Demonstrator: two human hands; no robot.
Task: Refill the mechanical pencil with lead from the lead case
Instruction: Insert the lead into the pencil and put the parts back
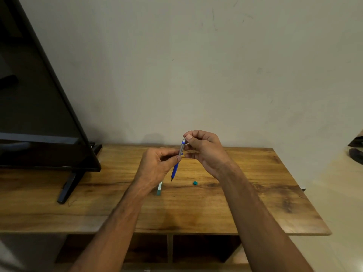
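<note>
I see a pale wall [196, 65] filling the far half of the view, and below it the wooden table [255, 203] running left to right with open shelf compartments under its near edge. A dark flat screen [35, 107] stands on the left of the table, leaning across the view, with one of its black feet [68, 187] planted on the wood. Both of my forearms come in from the near edge and meet over the middle of the table. My left hand [157, 165] is curled, thumb and fingers pinched on the mechanical pencil [177, 161] about halfway along its barrel; the pencil is held above the table, tilted with its dark tip pointing down and near, its clear upper end up and far. My right hand [204, 148] is loosely closed at that upper end, thumb and forefinger pinched together right at the top of the pencil; whether they grip a lead there I cannot tell, it is too fine to make out. The lead case [159, 188], a slim pale tube with a teal end, lies on the table just near of my left wrist, partly hidden by it. A small teal cap [195, 183] lies on the wood to the right of the pencil tip, apart from the case.
</note>
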